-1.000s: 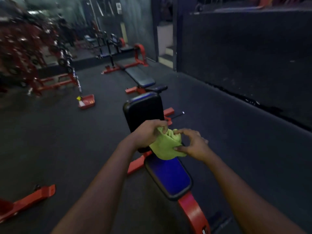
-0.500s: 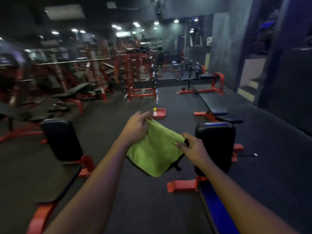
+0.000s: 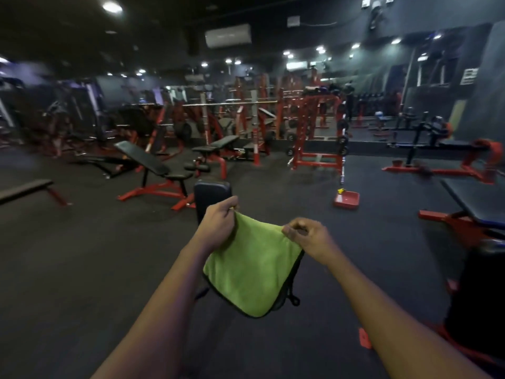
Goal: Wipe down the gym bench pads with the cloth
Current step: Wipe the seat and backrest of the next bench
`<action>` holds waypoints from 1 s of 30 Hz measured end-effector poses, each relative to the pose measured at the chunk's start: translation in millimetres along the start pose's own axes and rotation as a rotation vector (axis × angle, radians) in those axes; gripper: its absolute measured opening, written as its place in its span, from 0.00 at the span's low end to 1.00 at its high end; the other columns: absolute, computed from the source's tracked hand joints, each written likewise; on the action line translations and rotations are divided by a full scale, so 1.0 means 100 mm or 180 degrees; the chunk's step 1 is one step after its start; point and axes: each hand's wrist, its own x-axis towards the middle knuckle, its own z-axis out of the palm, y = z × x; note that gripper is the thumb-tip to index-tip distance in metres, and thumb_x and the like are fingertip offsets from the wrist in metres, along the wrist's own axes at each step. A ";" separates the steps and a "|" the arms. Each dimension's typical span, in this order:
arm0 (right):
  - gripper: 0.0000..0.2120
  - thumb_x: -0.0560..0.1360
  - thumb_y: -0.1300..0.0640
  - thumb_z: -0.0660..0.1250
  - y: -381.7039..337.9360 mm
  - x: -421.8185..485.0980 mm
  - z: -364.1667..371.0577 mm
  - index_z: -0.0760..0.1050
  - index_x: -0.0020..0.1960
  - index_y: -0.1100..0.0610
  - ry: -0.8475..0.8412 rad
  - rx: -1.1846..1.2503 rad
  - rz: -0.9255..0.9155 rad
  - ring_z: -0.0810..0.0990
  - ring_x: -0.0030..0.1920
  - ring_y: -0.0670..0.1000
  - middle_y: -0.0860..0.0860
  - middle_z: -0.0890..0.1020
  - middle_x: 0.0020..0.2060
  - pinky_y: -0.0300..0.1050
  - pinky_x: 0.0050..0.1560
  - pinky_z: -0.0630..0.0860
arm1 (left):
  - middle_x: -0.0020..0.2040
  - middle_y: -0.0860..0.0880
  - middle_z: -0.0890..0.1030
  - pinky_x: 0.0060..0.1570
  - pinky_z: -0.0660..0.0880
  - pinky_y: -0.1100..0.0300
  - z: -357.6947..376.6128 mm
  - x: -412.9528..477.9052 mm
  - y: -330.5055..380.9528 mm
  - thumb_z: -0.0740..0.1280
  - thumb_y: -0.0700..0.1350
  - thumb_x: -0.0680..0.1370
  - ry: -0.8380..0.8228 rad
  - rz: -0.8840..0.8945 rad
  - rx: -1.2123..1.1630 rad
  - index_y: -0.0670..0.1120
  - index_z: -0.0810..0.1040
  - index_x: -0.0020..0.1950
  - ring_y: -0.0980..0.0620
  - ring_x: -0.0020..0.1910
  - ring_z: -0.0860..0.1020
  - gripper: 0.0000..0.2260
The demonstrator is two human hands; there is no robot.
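Observation:
A green cloth (image 3: 252, 269) with a dark edge hangs spread in the air before me. My left hand (image 3: 218, 225) pinches its upper left corner and my right hand (image 3: 310, 237) pinches its upper right corner. Straight behind the cloth stands a bench with an upright black back pad (image 3: 211, 198); its lower part is hidden by my left hand and the cloth. A second black pad (image 3: 478, 296) shows at the right edge, close to my right forearm.
A flat bench (image 3: 475, 201) on a red frame stands at the right. An incline bench (image 3: 153, 162) and red racks (image 3: 317, 132) fill the back of the gym. A red tray (image 3: 346, 199) lies on the dark floor (image 3: 82, 269).
My view has swung left, away from the blue-seated bench, which now sits at the right edge. The cloth went from bunched over that bench to spread flat between both hands.

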 end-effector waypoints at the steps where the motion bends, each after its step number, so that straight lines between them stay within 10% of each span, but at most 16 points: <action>1: 0.17 0.69 0.41 0.75 -0.06 0.11 0.22 0.80 0.51 0.50 -0.0269 0.0257 0.0079 0.83 0.45 0.39 0.40 0.85 0.43 0.42 0.48 0.79 | 0.33 0.50 0.70 0.36 0.65 0.63 -0.14 -0.01 -0.14 0.55 0.33 0.75 -0.0039 0.0028 -0.0008 0.44 0.68 0.41 0.58 0.34 0.69 0.08; 5: 0.42 0.62 0.44 0.84 -0.28 0.47 1.00 0.70 0.71 0.42 -0.1242 0.0236 0.0215 0.84 0.56 0.49 0.49 0.83 0.57 0.50 0.57 0.82 | 0.40 0.45 0.76 0.41 0.70 0.56 -0.54 0.00 -0.63 0.55 0.34 0.77 0.0007 0.0010 0.0041 0.46 0.70 0.49 0.52 0.39 0.74 0.09; 11: 0.05 0.79 0.53 0.72 -0.26 1.10 1.80 0.82 0.50 0.55 -0.1549 0.0249 0.0032 0.86 0.47 0.50 0.52 0.87 0.46 0.54 0.53 0.80 | 0.49 0.52 0.77 0.42 0.70 0.55 -0.88 0.15 -1.44 0.58 0.52 0.84 0.0085 -0.0447 -0.0087 0.53 0.64 0.60 0.52 0.47 0.77 0.08; 16: 0.09 0.75 0.53 0.71 0.05 1.94 2.32 0.77 0.36 0.50 -0.1904 0.0253 0.0403 0.79 0.37 0.49 0.48 0.81 0.35 0.50 0.42 0.72 | 0.48 0.52 0.79 0.43 0.71 0.58 -0.84 0.50 -2.30 0.72 0.55 0.75 -0.0370 -0.0684 0.0392 0.50 0.72 0.60 0.57 0.44 0.76 0.18; 22: 0.28 0.65 0.42 0.80 0.52 2.75 2.96 0.77 0.62 0.46 -0.2637 -0.0197 0.0263 0.83 0.56 0.45 0.45 0.84 0.56 0.47 0.58 0.80 | 0.42 0.54 0.81 0.42 0.72 0.64 -0.55 0.99 -3.07 0.74 0.49 0.74 -0.0281 -0.0977 0.0434 0.48 0.79 0.47 0.56 0.44 0.79 0.07; 30: 0.13 0.71 0.63 0.69 1.64 3.20 3.93 0.83 0.53 0.52 -0.2306 -0.0738 0.0636 0.84 0.53 0.55 0.51 0.87 0.47 0.46 0.49 0.75 | 0.51 0.47 0.83 0.49 0.73 0.59 0.17 1.08 -4.29 0.65 0.41 0.80 0.0141 -0.1886 0.0274 0.42 0.77 0.53 0.50 0.51 0.80 0.04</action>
